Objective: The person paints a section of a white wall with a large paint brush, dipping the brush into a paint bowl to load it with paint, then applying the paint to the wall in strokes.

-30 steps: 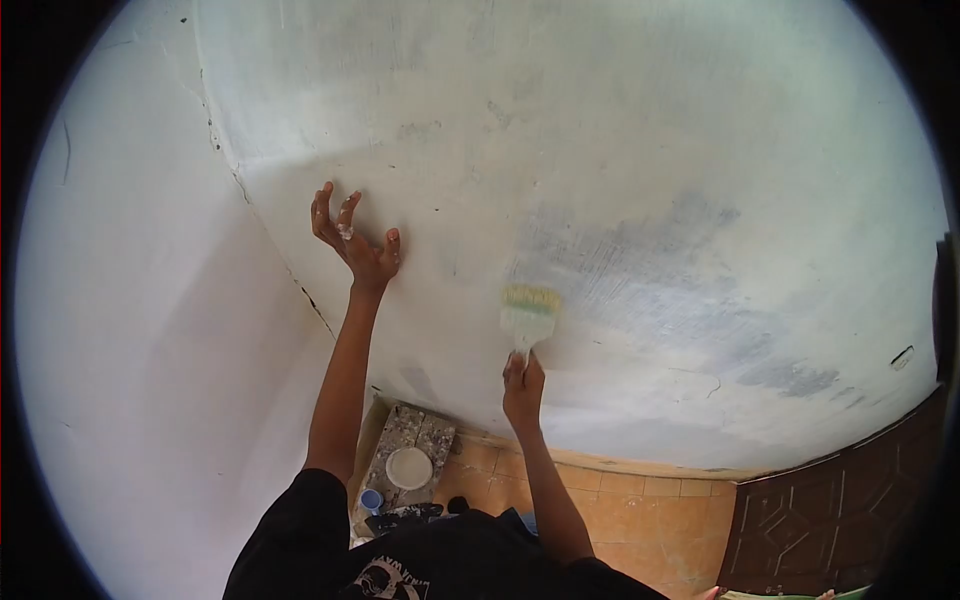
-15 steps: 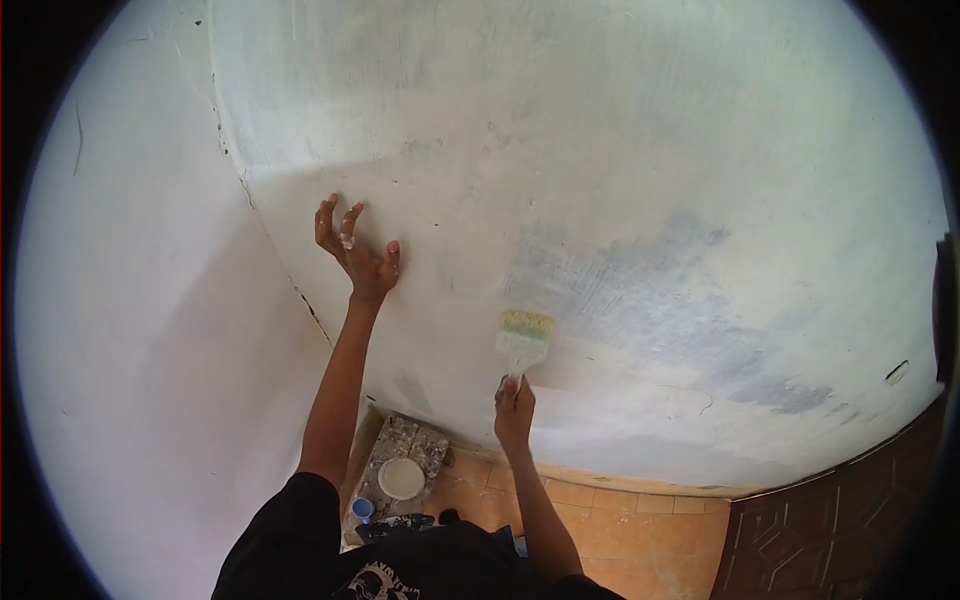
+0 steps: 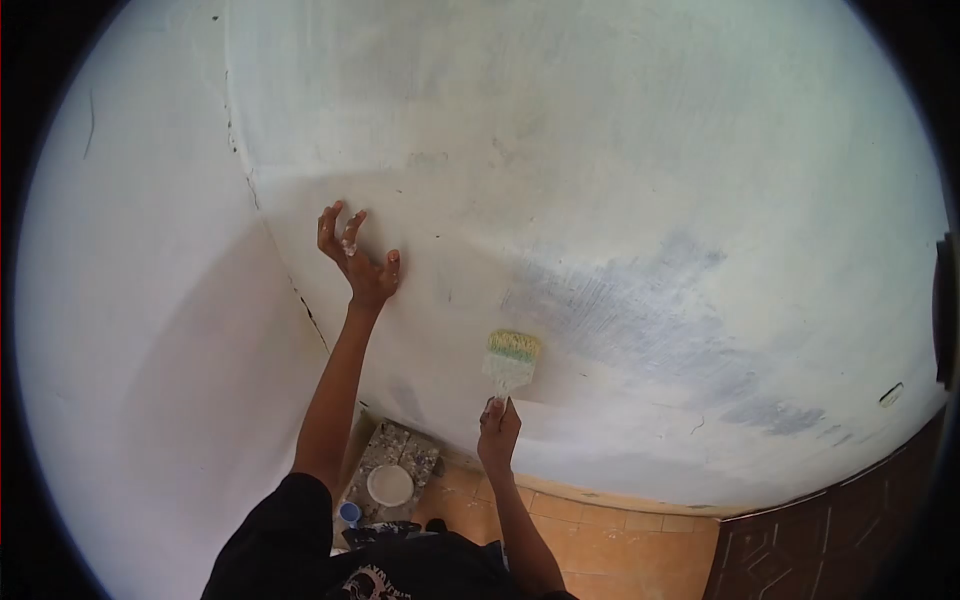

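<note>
Closest to me, the right hand is closed around the handle of a wide flat paintbrush, thumb lying along it. Over the last second that brush has come a little way down the wall. Its yellow-tipped bristles now sit below and left of the bluish-grey patch, nearer the wall's bottom edge; in the earlier view they were just beside the patch's left end. So I'd judge the stroke is now on paler wall; whether the bristles press on it, I can't tell.

The left hand has hardly shifted against the wall: empty, fingers spread and crooked, white smears on them, near the cracked left edge. I can't tell if it touches.

Farther off, below, stands a paint-spattered platform, with a round off-white tub near its right edge and a blue cup by its left. Orange floor tiles stretch beyond its right edge.
</note>
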Demonstrator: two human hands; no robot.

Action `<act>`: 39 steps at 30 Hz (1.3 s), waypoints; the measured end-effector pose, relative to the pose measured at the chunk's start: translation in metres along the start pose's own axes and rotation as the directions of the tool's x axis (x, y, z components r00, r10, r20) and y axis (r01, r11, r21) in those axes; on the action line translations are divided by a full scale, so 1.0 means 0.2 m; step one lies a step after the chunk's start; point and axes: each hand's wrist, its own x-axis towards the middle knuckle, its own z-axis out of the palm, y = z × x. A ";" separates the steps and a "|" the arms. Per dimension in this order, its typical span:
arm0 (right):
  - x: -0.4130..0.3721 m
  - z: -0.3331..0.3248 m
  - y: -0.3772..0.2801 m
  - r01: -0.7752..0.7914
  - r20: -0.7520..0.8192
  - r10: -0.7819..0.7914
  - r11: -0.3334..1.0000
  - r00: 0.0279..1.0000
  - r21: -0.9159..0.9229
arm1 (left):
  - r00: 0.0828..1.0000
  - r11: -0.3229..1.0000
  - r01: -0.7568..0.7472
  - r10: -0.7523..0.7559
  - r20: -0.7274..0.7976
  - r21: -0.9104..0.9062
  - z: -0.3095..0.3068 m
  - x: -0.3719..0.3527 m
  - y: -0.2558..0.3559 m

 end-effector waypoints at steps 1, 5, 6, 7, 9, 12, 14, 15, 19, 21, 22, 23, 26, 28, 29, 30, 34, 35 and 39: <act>0.01 -0.02 -0.04 0.062 0.014 -0.061 0.996 0.998 -0.068 | 0.998 0.998 0.009 -0.013 -0.064 -0.060 0.02 -0.01 -0.01; 0.23 -0.03 -0.22 0.156 0.047 -0.150 0.970 0.988 -0.184 | 0.984 0.986 0.018 -0.047 -0.170 -0.165 0.08 -0.01 -0.01; 0.24 -0.05 -0.21 0.145 0.043 -0.139 0.972 0.989 -0.184 | 0.985 0.986 0.025 -0.053 -0.165 -0.162 0.07 -0.01 0.01; 0.21 -0.07 -0.16 0.165 0.032 -0.162 0.959 0.986 -0.229 | 0.983 0.983 0.049 -0.079 -0.167 -0.180 0.07 -0.04 0.03; 0.12 -0.12 -0.04 0.216 0.012 -0.224 0.923 0.974 -0.318 | 0.980 0.977 0.072 -0.106 -0.166 -0.200 0.10 -0.07 0.06; -0.07 -0.19 0.02 0.081 0.006 -0.083 0.944 0.997 -0.321 | 0.991 0.987 0.035 -0.056 -0.125 -0.159 0.07 -0.06 0.10; -0.01 -0.18 -0.02 0.099 0.006 -0.103 0.946 0.995 -0.309 | 0.990 0.989 0.046 -0.064 -0.126 -0.142 0.07 -0.06 0.08; 0.02 -0.18 -0.06 0.130 0.015 -0.131 0.945 0.991 -0.300 | 0.990 0.990 0.064 -0.079 -0.115 -0.127 0.07 -0.08 0.07; 0.19 -0.12 -0.25 0.178 0.020 -0.179 0.949 0.984 -0.260 | 0.979 0.980 0.070 -0.104 -0.175 -0.187 0.11 -0.10 0.06; 0.23 -0.14 -0.14 0.186 0.020 -0.187 0.956 0.982 -0.225 | 0.978 0.978 0.072 -0.108 -0.180 -0.195 0.12 -0.10 0.05; 0.20 -0.14 -0.08 0.190 0.020 -0.191 0.955 0.981 -0.228 | 0.980 0.979 0.070 -0.103 -0.170 -0.190 0.11 -0.10 0.06; 0.16 -0.15 -0.02 0.197 0.022 -0.197 0.954 0.980 -0.228 | 0.982 0.981 0.068 -0.098 -0.160 -0.184 0.10 -0.10 0.06; 0.01 -0.15 -0.01 0.025 0.003 -0.025 0.991 1.000 -0.131 | 0.989 0.988 0.065 -0.082 -0.122 -0.137 0.07 -0.07 0.07; 0.05 -0.11 -0.21 0.180 0.027 -0.178 0.965 0.984 -0.192 | 0.992 0.992 0.073 -0.082 -0.094 -0.100 0.06 -0.09 0.07; 0.09 -0.08 -0.33 0.253 0.038 -0.250 0.942 0.967 -0.220 | 0.992 0.992 0.076 -0.085 -0.091 -0.099 0.06 -0.09 0.07; 0.14 -0.06 -0.43 0.271 0.047 -0.267 0.944 0.963 -0.187 | 0.992 0.992 0.079 -0.088 -0.086 -0.100 0.06 -0.08 0.07; 0.36 -0.02 -0.65 0.288 0.062 -0.282 0.951 0.957 -0.111 | 0.995 0.995 0.065 -0.071 -0.075 -0.073 0.05 -0.08 0.09; 0.35 -0.04 -0.61 0.285 0.048 -0.280 0.946 0.959 -0.157 | 0.995 0.995 0.065 -0.071 -0.070 -0.079 0.05 -0.08 0.10; 0.15 -0.08 -0.33 0.230 0.011 -0.233 0.947 0.972 -0.223 | 0.994 0.991 0.066 -0.076 -0.083 -0.119 0.06 -0.08 0.09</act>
